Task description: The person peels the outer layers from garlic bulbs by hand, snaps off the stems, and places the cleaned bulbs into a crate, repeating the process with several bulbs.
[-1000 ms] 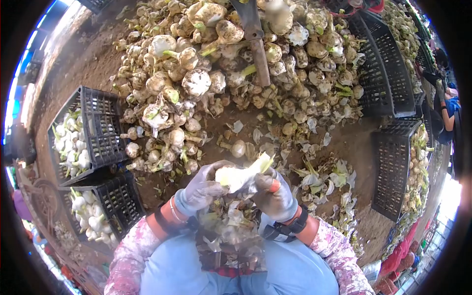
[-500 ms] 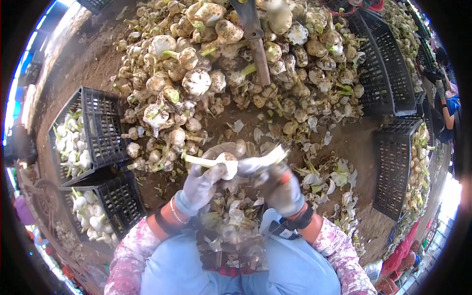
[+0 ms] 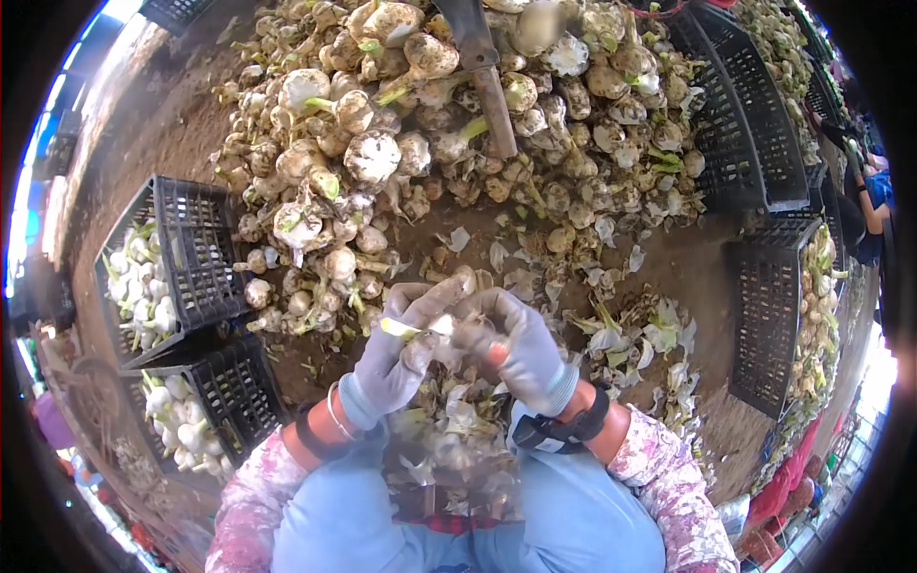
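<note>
My left hand [image 3: 394, 351], in a grey-white glove, is closed around a garlic bulb [image 3: 442, 326]. Its pale green-white stem [image 3: 397, 328] sticks out to the left between the fingers. From the other side my right hand [image 3: 523, 349], also gloved, has its fingers curled in against the bulb; the fingertips are partly blurred. Something orange-red shows at its thumb. Most of the bulb is hidden by the fingers. Below the hands, loose garlic skins [image 3: 454, 420] lie heaped between my knees.
A large pile of soil-stained garlic [image 3: 373, 158] lies ahead, with a dark metal tool [image 3: 492, 105] over it. Black crates [image 3: 205, 253] at left hold cleaner white bulbs [image 3: 141, 286]. More black crates [image 3: 764, 325] stand at right. A person's arm [image 3: 871, 215] shows at far right.
The whitish leafy strip at my right hand no longer shows. My right hand has moved in to the bulb, and the stem now sits lower and further right in the left hand.
</note>
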Demonstrator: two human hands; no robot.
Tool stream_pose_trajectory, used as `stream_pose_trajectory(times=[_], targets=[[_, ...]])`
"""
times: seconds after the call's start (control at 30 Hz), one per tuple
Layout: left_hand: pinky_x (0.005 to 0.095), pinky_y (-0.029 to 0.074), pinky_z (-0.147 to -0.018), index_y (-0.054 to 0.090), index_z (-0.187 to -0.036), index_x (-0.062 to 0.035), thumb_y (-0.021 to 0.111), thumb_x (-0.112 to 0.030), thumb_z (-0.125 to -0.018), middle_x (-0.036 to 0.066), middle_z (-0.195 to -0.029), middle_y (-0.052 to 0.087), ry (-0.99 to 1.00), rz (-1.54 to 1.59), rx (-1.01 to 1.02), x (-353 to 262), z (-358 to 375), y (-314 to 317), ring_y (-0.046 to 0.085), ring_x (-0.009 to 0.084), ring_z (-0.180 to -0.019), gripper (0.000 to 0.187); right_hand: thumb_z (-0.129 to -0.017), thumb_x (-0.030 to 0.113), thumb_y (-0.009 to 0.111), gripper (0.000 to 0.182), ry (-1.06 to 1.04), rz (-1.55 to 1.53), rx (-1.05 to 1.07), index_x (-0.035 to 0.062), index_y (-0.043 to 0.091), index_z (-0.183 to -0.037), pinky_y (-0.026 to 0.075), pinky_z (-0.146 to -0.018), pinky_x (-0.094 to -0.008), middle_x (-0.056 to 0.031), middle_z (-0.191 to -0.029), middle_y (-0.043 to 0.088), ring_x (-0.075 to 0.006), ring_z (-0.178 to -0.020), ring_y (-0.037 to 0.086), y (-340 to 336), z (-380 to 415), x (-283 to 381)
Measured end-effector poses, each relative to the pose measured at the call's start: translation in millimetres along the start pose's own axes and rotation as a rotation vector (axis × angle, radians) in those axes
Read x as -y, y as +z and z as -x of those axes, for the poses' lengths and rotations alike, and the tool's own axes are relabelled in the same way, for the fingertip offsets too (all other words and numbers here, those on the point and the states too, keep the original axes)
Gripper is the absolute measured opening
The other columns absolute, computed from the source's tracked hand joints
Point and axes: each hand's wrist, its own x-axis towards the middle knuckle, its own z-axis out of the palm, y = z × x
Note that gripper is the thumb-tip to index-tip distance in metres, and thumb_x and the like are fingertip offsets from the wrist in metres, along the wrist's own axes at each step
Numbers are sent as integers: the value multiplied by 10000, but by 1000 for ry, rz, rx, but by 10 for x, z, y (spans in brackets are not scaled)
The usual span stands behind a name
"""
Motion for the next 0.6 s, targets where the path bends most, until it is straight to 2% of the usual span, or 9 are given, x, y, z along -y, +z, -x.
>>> stream_pose_trajectory(times=[0.03,0.07,0.13,0.17,0.27,0.3,0.4,0.5,0.6], targets=[[326,423,-948,428,-1425,61,412,-420,-1027,131,-1252,461,3,60,9,59,10,-13,500,203,-1117,624,-920,220,705,296,-41,-178,75,17,628,-1120,503,-776,-248,-31,-984,675,-83,-884,603,-135,-109,-228],[324,423,-956,409,-1428,81,400,-401,-1036,120,-1261,442,4,120,20,95,21,-21,491,199,-1147,621,-926,224,696,294,-8,-212,43,14,628,-1120,508,-776,-258,-31,-987,676,-82,-885,605,-155,-88,-210],[337,428,-930,449,-1418,40,427,-417,-1023,145,-1209,476,35,-6,-70,102,4,-17,498,226,-1087,604,-939,231,679,292,59,-280,-19,8,627,-1121,518,-778,-278,-31,-994,677,-80,-888,609,-154,-42,-155],[344,430,-917,469,-1413,20,440,-424,-1017,157,-1183,493,51,-69,-113,98,-7,-5,502,239,-1057,596,-891,216,723,302,-38,-67,-72,31,638,-1114,530,-763,-323,-43,-976,688,-128,-868,636,-112,-61,-182],[349,433,-903,475,-1408,18,457,-359,-1020,159,-1163,494,51,-287,-159,23,-7,78,494,242,-1040,541,-825,218,762,335,-594,659,-209,65,647,-1100,533,-751,-355,-78,-949,684,-223,-858,660,62,14,-130],[355,436,-890,481,-1402,16,478,-280,-1016,161,-1158,491,55,-239,-192,76,4,99,498,245,-1017,486,-778,202,761,333,-738,753,-216,96,652,-1075,519,-723,-390,-106,-917,659,-313,-834,643,48,-21,-149],[351,441,-884,488,-1396,15,477,-255,-1016,156,-1163,485,52,-339,-141,8,25,91,503,244,-1033,467,-773,175,728,269,-865,978,-223,93,648,-1016,501,-695,-414,-109,-878,645,-331,-808,627,-12,-65,-165],[344,442,-893,488,-1394,27,438,-257,-1031,142,-1167,487,63,-315,-135,12,14,97,518,227,-1026,464,-718,176,739,305,-812,968,-223,98,634,-993,487,-689,-425,-107,-865,629,-337,-797,619,-46,-116,-217],[329,455,-877,494,-1388,33,408,-259,-1039,120,-1150,495,-32,81,-152,-64,28,140,532,197,-981,464,-685,192,755,338,-654,1007,-287,101,616,-979,491,-706,-425,-108,-882,626,-341,-814,623,-140,-168,-273]])
